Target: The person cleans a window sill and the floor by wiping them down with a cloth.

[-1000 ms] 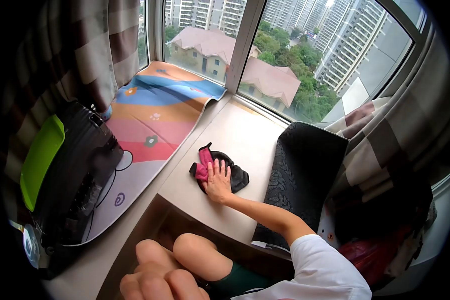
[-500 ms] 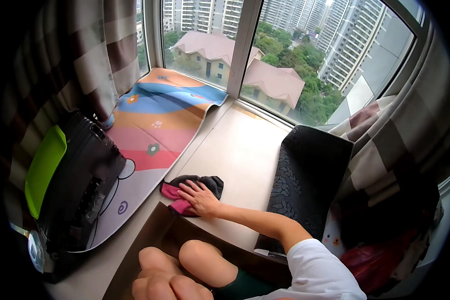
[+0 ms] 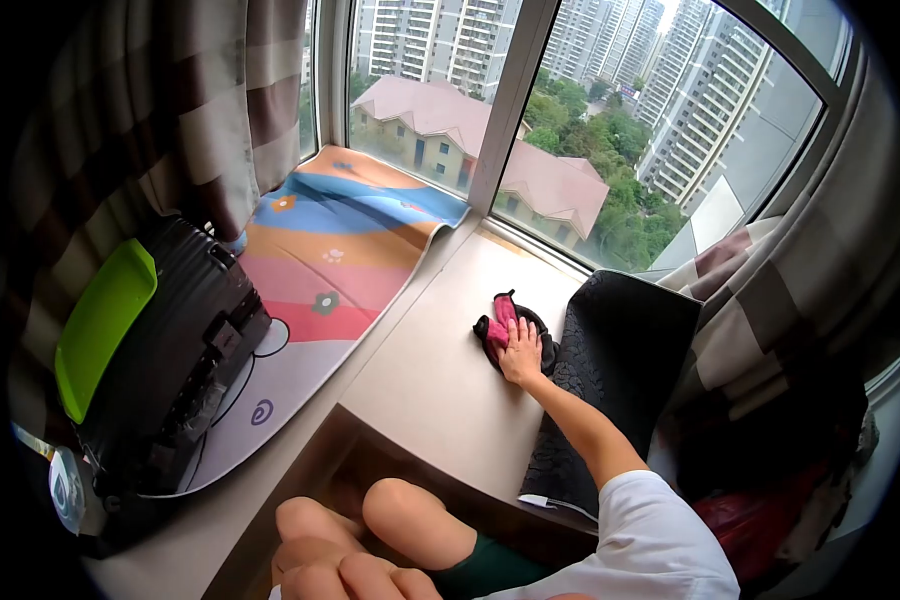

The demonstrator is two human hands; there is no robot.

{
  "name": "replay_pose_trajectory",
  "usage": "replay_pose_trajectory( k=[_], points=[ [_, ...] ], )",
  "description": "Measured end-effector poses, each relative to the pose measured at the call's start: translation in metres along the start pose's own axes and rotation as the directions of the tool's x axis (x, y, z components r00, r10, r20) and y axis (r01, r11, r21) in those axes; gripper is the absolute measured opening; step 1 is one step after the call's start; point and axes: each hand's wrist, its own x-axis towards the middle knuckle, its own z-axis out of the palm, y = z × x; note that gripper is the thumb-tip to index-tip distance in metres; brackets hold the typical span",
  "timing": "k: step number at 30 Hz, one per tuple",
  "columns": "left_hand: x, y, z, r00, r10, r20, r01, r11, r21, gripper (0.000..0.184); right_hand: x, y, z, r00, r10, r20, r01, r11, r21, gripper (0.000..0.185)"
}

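Observation:
My right hand [image 3: 521, 352] lies flat on a pink and black cloth [image 3: 505, 305], fingers spread, pressing it to the pale windowsill surface [image 3: 420, 365]. The cloth is bunched, with its pink part by my fingers and dark part around them. It sits against the left edge of a black patterned folded mat [image 3: 620, 340]. At the bottom edge, by my bent knees, are rounded skin shapes that may be my left hand [image 3: 360, 578]; its fingers cannot be made out.
A colourful play mat [image 3: 320, 270] covers the left of the sill. On it stands a black suitcase [image 3: 180, 350] with a green tray [image 3: 105, 330] leaning on it. Checked curtains [image 3: 800, 290] hang on both sides. Window glass [image 3: 570, 150] rises behind.
My right hand has slid the cloth away from the sill's front edge, forward and to the right, up to the black mat. The view has shifted slightly.

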Motion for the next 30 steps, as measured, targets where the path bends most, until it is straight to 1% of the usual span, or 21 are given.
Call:
replay_pose_trajectory(
  k=[1, 3, 6, 9, 12, 15, 16, 17, 18, 21, 23, 24, 25, 26, 28, 30],
  points=[
    [-0.002, -0.004, -0.01, 0.996, -0.087, 0.031, 0.092, 0.906, -0.412, 0.032, -0.009, -0.002, -0.001, 1.0, 0.013, 0.014, -0.013, 1.0, -0.004, 0.073],
    [-0.01, -0.033, -0.049, 0.978, 0.138, 0.154, -0.013, 0.785, -0.62, 0.033, -0.027, -0.009, 0.002, 1.0, 0.027, 0.012, -0.027, 1.0, -0.003, 0.074],
    [-0.015, -0.011, -0.004, 0.969, 0.21, 0.129, -0.098, 0.808, -0.581, 0.032, -0.058, -0.017, 0.001, 0.999, -0.021, 0.026, 0.021, 1.0, -0.013, 0.076],
    [-0.018, -0.003, -0.008, 0.937, 0.252, 0.243, -0.07, 0.816, -0.574, 0.031, -0.096, -0.028, -0.003, 0.991, -0.127, 0.03, 0.128, 0.992, -0.016, 0.077],
    [-0.029, 0.011, -0.006, 0.958, 0.222, 0.183, -0.11, 0.869, -0.482, 0.029, -0.132, -0.044, -0.014, 0.973, -0.22, 0.076, 0.221, 0.975, -0.013, 0.078],
    [-0.034, 0.009, -0.011, 0.954, 0.263, 0.148, -0.152, 0.843, -0.515, 0.032, -0.16, -0.059, -0.012, 0.938, -0.34, 0.068, 0.34, 0.94, 0.01, 0.082],
    [-0.019, 0.005, -0.017, 0.805, 0.435, 0.403, -0.129, 0.792, -0.597, 0.033, -0.167, -0.066, -0.011, 0.928, -0.366, 0.071, 0.367, 0.93, 0.007, 0.082],
    [0.012, 0.0, -0.026, 0.56, 0.581, 0.59, -0.075, 0.745, -0.663, 0.033, -0.171, -0.073, -0.012, 0.913, -0.389, 0.123, 0.397, 0.917, -0.046, 0.081],
    [0.031, -0.005, -0.032, 0.247, 0.683, 0.687, 0.003, 0.708, -0.706, 0.034, -0.175, -0.081, -0.013, 0.901, -0.416, 0.121, 0.422, 0.906, -0.029, 0.08],
    [0.041, -0.024, -0.04, 0.103, 0.714, 0.693, -0.132, 0.7, -0.702, 0.032, -0.178, -0.11, -0.016, 0.858, -0.499, 0.12, 0.503, 0.864, -0.004, 0.08],
    [0.056, -0.051, -0.046, 0.057, 0.66, 0.749, -0.333, 0.72, -0.609, 0.023, -0.174, -0.13, -0.018, 0.83, -0.546, 0.117, 0.547, 0.837, 0.023, 0.08],
    [0.064, -0.066, -0.049, 0.043, 0.626, 0.778, -0.428, 0.715, -0.552, 0.023, -0.171, -0.139, -0.019, 0.815, -0.569, 0.113, 0.567, 0.822, 0.049, 0.079],
    [0.073, -0.075, -0.05, 0.127, 0.522, 0.843, -0.499, 0.769, -0.401, 0.028, -0.167, -0.149, -0.02, 0.796, -0.595, 0.117, 0.592, 0.804, 0.062, 0.078],
    [0.084, -0.085, -0.051, 0.22, 0.41, 0.885, -0.549, 0.802, -0.235, 0.032, -0.162, -0.159, -0.017, 0.772, -0.614, 0.162, 0.621, 0.784, 0.015, 0.077],
    [0.108, -0.128, -0.067, 0.416, 0.277, 0.866, -0.591, 0.806, 0.026, 0.033, -0.147, -0.167, 0.005, 0.701, -0.712, 0.041, 0.713, 0.701, -0.01, 0.076],
    [0.128, -0.165, -0.081, 0.527, 0.208, 0.824, -0.619, 0.758, 0.205, 0.033, -0.13, -0.181, 0.013, 0.647, -0.756, -0.105, 0.763, 0.637, 0.115, 0.08]
  ],
)
